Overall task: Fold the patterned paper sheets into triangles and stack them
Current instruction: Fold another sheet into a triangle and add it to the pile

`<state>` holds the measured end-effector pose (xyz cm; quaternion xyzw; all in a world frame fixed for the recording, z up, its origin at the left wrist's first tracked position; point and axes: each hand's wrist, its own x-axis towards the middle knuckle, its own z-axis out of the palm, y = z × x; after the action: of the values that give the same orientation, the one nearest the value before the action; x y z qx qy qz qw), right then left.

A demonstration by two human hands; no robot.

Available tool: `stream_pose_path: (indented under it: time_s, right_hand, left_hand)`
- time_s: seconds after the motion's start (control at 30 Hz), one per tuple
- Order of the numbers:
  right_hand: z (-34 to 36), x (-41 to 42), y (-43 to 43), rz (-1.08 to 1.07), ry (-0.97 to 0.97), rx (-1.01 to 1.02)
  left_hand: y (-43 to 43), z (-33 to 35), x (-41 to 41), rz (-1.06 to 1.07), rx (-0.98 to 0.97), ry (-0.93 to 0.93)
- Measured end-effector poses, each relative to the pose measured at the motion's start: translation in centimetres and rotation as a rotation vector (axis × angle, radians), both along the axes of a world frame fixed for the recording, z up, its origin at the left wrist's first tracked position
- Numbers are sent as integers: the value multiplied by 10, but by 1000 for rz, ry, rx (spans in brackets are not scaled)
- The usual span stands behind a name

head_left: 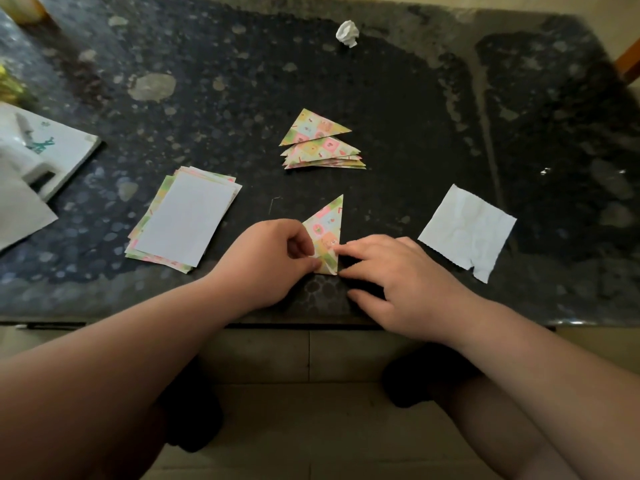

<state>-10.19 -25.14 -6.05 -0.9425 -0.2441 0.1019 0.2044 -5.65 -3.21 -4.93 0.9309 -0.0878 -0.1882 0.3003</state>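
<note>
A patterned paper triangle (328, 227) lies on the dark table near its front edge, tip pointing away from me. My left hand (266, 261) pinches its lower left corner with curled fingers. My right hand (391, 278) presses a fingertip on its lower right edge, its other fingers spread on the table. Farther back sits a stack of folded patterned triangles (320, 145). A pile of unfolded patterned sheets (183, 221), white side up, lies to the left.
A creased white paper square (467, 230) lies at the right. A crumpled white paper ball (347, 32) sits at the back. White items (38, 150) occupy the left edge. The table's front edge (311, 323) runs just below my hands.
</note>
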Motion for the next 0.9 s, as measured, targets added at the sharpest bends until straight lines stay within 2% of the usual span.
stream_pose_path:
  time_s: [0.03,0.1,0.17,0.23,0.33,0.47,0.9]
  right_hand:
    - [0,3,2,-70,11,100]
    - [8,14,6,-314,161,241]
    - [18,31,9,-498,392,234]
    - [26,46,14,-521,656,186]
    - [32,61,25,-488,818,104]
    - [36,70,27,-460,899,35]
    - [30,68,30,-471,893,36]
  left_hand:
    - [-1,0,0,-3,-1,5]
    - [-2,0,-1,-8,-1,18]
    - [-3,-1,-1,-8,-1,20]
    - [-3,0,0,-5,1,16]
    - [-3,2,1,-2,9,19]
    - [-5,1,2,11,7,26]
    - [-6,0,0,59,-18,33]
